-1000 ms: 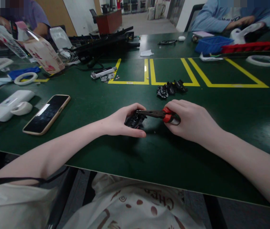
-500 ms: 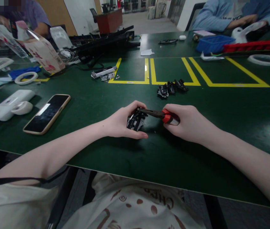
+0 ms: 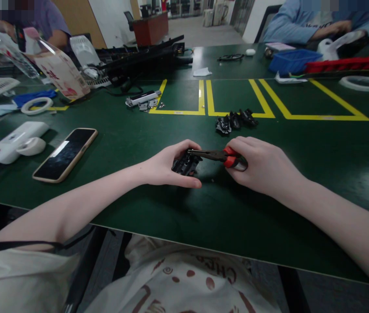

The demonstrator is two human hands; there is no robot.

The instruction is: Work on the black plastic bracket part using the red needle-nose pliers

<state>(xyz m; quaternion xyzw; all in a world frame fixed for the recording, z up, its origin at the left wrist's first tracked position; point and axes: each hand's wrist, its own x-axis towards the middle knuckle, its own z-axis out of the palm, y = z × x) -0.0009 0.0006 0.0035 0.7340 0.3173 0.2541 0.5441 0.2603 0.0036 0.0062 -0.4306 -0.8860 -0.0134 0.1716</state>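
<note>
Between the thumb and fingers of my left hand (image 3: 163,166) sits a small black mechanical part (image 3: 186,165) with some metal bits on it. My right hand (image 3: 259,163) is wrapped round the red handles of long-nose pliers (image 3: 212,154). The pliers point left, and their tips meet the upper edge of the black part, near my left fingertips. Whether the jaws grip anything there is too small to tell. Beyond my hands, several similar black parts (image 3: 235,120) lie in a cluster on the green table (image 3: 158,213).
A phone (image 3: 65,155) and a white power bank (image 3: 14,141) lie at the left. Yellow tape outlines (image 3: 241,114) mark the table ahead. Farther off are a blue bin (image 3: 293,61), a red tray (image 3: 350,64) and black bars (image 3: 145,56). Two people sit across the table.
The black part has tilted in my left hand, showing less of its metal side. My right hand has turned slightly with its knuckles higher, and the pliers lie a little flatter.
</note>
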